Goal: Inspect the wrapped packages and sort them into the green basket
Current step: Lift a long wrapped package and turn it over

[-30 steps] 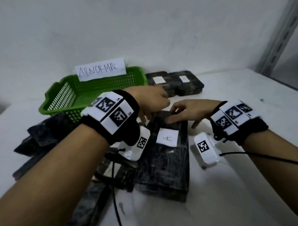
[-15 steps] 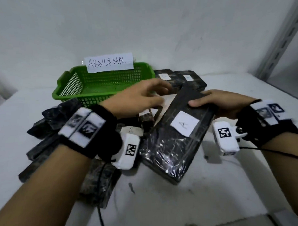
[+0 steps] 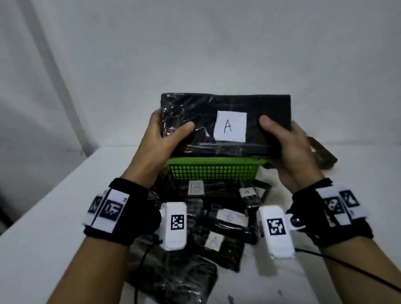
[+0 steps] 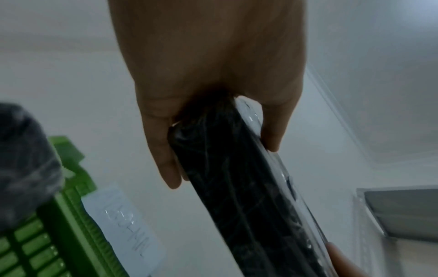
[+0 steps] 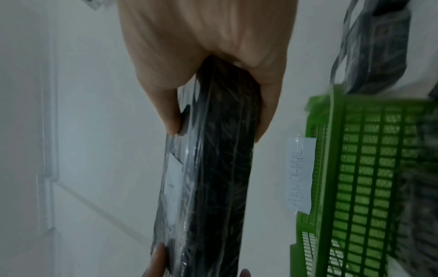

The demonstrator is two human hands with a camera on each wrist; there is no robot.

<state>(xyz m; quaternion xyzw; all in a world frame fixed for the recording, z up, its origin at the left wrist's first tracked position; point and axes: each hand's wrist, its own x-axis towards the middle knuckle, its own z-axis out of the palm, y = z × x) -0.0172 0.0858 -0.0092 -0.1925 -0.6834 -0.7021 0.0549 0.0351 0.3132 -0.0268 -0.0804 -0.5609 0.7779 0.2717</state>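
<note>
Near edge of white tabletop [image 3: 32, 248]: heap of film-wrapped black packages [image 3: 217, 229], several bearing small paper tags, lying loose and overlapping. No longer among them: the package tagged "A" [image 3: 223, 125], flat on the heap a second ago, tilting up half a second ago, now raised clear of the tabletop and turned broadside to the head camera. Left hand [image 3: 163, 137] clamped on its left end, right hand [image 3: 288, 145] on its right end; thumbs on the front face, fingers [image 4: 166, 157] curled round the back. Directly below and behind: green basket [image 3: 214, 172] carrying a handwritten label [image 5: 300, 176], contents not visible. Assessment: pick-up complete, inspection in progress, tag legible, film creased; verdict and placement pending.
</note>
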